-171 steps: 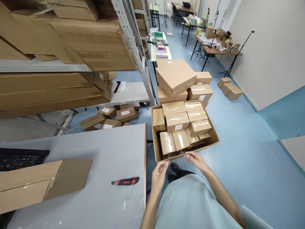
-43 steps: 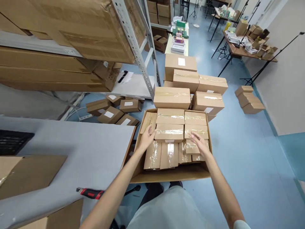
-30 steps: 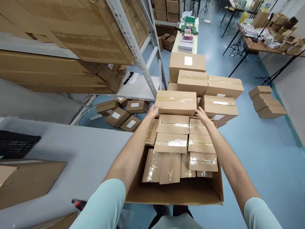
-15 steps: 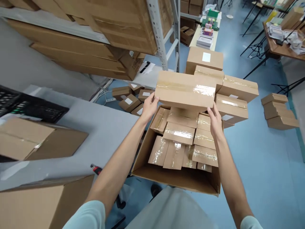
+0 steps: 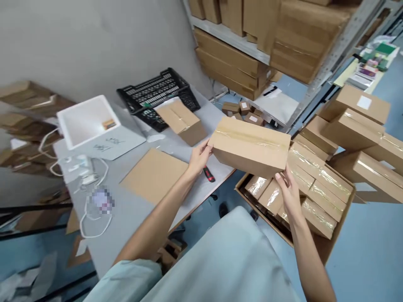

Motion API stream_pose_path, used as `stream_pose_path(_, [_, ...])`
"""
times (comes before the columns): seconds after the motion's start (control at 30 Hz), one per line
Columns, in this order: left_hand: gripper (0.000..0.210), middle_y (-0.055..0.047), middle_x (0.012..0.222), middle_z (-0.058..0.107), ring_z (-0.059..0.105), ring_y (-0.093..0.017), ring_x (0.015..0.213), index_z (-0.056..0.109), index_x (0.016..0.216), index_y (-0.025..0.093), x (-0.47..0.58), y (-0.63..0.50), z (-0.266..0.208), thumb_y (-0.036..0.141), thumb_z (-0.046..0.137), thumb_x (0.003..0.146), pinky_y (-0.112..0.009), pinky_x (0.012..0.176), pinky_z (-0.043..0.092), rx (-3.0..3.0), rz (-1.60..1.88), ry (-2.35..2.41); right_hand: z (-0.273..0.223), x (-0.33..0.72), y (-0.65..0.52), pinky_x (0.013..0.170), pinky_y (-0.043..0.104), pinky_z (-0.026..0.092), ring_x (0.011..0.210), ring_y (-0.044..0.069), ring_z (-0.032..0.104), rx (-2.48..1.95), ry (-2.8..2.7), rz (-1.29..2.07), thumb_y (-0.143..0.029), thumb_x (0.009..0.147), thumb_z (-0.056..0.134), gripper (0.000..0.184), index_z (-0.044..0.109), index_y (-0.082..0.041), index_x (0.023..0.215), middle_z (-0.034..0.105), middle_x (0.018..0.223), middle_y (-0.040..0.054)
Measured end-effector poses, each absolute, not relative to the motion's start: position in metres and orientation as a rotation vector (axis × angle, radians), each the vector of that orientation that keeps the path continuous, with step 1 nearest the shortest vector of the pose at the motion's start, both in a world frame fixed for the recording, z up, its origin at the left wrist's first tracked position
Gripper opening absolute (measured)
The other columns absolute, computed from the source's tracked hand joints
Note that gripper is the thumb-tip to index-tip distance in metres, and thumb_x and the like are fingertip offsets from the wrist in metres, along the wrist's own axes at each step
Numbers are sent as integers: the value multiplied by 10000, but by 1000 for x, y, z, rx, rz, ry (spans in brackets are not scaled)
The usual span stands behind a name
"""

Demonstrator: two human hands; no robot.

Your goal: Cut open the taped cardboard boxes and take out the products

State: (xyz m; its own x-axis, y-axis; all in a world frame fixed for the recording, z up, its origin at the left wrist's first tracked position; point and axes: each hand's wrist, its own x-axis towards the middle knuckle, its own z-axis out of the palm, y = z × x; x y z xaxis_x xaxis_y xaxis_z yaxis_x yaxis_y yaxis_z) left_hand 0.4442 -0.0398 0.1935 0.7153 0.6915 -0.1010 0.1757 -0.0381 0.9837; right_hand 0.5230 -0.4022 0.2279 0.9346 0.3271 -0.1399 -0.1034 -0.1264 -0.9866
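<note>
A long brown cardboard box (image 5: pixel 252 144), its top seam taped, is held up between my two hands. My left hand (image 5: pixel 200 158) grips its left end, and my right hand (image 5: pixel 288 186) grips the lower right corner. The box hangs over the gap between the table edge and a large open carton (image 5: pixel 341 228), which is packed with several smaller taped boxes. Below and beside my left hand, a black and red utility knife (image 5: pixel 208 174) lies near the table's edge.
The grey table (image 5: pixel 132 222) bears a cardboard sheet (image 5: pixel 155 174), a closed carton (image 5: pixel 182 119), a black plastic crate (image 5: pixel 157 94), a white foam box (image 5: pixel 100 126) and white cables. A metal shelf (image 5: pixel 231 40) with cartons stands behind. More boxes (image 5: pixel 362 105) are stacked at the right.
My body and view have turned left toward the table. Both hands have carried the long box from above the open carton toward the table, keeping hold of it.
</note>
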Motion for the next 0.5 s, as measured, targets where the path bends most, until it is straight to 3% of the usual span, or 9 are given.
stream_pose_path(0.1, [487,-113,1488,752,667,-342,1413,786,1368,220,403,32,187,430,684,941,-511,1140,617,1542,580,822,220,484,-331,1428,602,294,1746,339,335,-1591,-246,478,-704,958,798,978,422,-347,1787,407,1847,26])
stream_pose_path(0.3, [446,-102,1428,763,674,-286,1370,784,1290,235,347,155,153,316,611,887,-413,1137,604,1421,735,1015,189,419,-212,1418,596,317,1720,373,382,-1461,-305,715,-785,839,866,1144,442,-300,1784,451,1822,45])
stream_pose_path(0.4, [407,-102,1333,782,690,-278,1300,777,1234,227,328,191,135,346,618,879,-395,1116,603,1438,724,1028,176,397,-179,1421,599,308,1698,398,414,-1450,-285,782,-827,781,886,1220,465,-256,1774,480,1803,80])
stream_pose_path(0.5, [401,-123,1216,792,714,-283,1185,751,1214,197,314,209,120,413,596,914,-410,1067,612,1543,686,1008,167,381,-163,1424,609,295,1724,403,361,-1469,-263,797,-849,771,881,1232,466,-265,1774,484,1803,77])
